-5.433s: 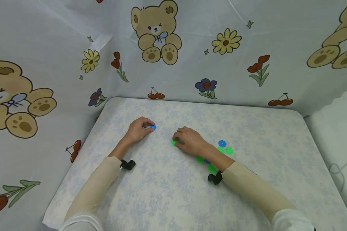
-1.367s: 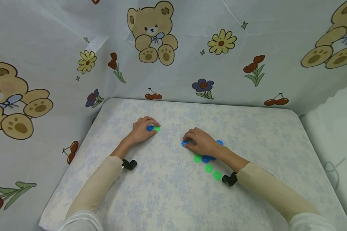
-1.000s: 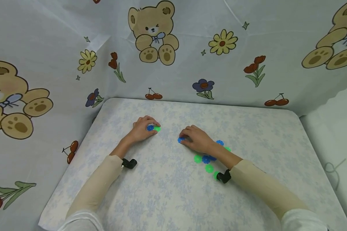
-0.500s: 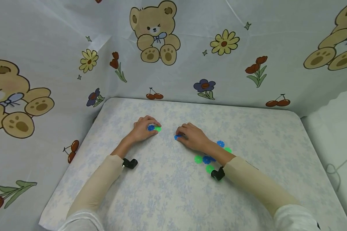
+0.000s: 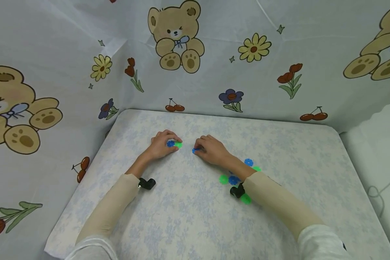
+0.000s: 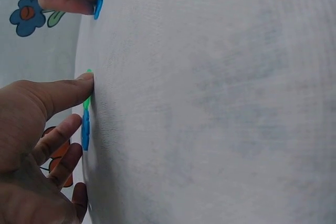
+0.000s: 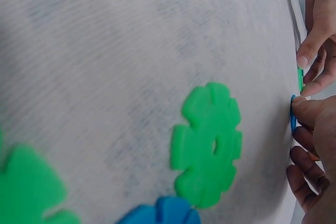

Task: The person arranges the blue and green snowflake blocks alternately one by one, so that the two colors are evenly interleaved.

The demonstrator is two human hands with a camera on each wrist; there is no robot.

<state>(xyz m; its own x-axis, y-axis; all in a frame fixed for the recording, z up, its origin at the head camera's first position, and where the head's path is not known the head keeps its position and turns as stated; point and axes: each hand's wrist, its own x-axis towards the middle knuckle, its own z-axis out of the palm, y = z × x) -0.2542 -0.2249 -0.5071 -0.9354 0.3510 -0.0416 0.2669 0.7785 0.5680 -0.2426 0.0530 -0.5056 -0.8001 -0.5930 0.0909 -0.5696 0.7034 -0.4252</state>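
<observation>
Pale worktop (image 5: 182,216); left fingers (image 5: 174,137) pinch green disc (image 5: 178,144), likely steadying it; right fingers (image 5: 199,143) pinch blue disc (image 5: 193,151), four o'clock from green.

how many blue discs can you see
4 clearly visible: one blue disc by the left hand, a second pinched by the right hand, a third beyond the right forearm, a fourth on its near side. The forearm may hide others.

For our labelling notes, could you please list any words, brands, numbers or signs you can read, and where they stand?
No readable text.
The discs show no lettering, and the backdrop only printed pictures.
The dark mark on the right white sleeve is too small to read.
</observation>
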